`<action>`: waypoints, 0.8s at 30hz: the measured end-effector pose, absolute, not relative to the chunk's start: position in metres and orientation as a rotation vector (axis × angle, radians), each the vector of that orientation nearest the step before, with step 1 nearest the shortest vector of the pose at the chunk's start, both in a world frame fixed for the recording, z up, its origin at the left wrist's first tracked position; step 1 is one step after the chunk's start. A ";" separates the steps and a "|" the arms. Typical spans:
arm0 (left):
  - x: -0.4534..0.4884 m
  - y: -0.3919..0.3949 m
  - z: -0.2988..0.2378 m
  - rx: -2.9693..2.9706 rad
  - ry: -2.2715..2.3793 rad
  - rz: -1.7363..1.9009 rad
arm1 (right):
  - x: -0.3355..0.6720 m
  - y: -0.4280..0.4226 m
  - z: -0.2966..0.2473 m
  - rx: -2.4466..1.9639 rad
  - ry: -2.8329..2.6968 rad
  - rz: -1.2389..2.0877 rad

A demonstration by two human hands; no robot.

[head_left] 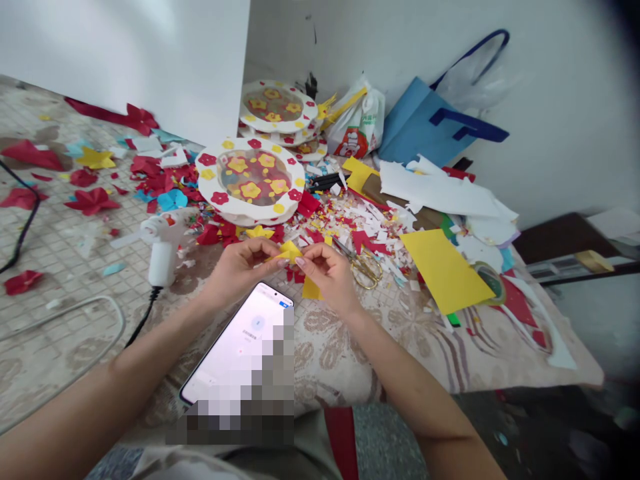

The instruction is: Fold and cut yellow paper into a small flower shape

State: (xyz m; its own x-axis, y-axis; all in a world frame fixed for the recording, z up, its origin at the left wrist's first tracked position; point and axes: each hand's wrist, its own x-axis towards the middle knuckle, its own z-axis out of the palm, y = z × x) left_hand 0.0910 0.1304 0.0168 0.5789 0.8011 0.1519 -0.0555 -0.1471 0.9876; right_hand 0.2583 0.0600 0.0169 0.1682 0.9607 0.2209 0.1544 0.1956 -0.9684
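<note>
Between both hands is a small yellow folded paper piece (290, 251), held just above the table. My left hand (244, 265) pinches its left side with thumb and fingertips. On the other side, my right hand (327, 272) grips the right edge in a similar pinch. A smartphone (235, 343) with a lit screen lies below the hands, its lower part pixelated. Gold-handled scissors (367, 268) rest right of my right hand. Behind the hands sits a round white paper piece (207, 175) decorated with yellow and red flowers.
A white glue gun (163, 257) with a black cord stands at left. Red paper flowers (93, 200) and scraps lie around it. Yellow card (445, 270), white paper (440, 190) and tape (490, 280) lie at right. A blue bag (415, 123) leans on the wall.
</note>
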 end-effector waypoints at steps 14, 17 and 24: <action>0.094 0.128 0.016 1.429 0.717 0.826 | 0.253 0.061 0.017 -1.289 -1.192 0.925; 0.095 0.127 0.016 1.399 0.721 0.825 | 0.254 0.060 0.016 -1.306 -1.220 0.877; 0.097 0.125 0.017 1.338 0.748 0.849 | 0.253 0.060 0.015 -1.305 -1.239 0.860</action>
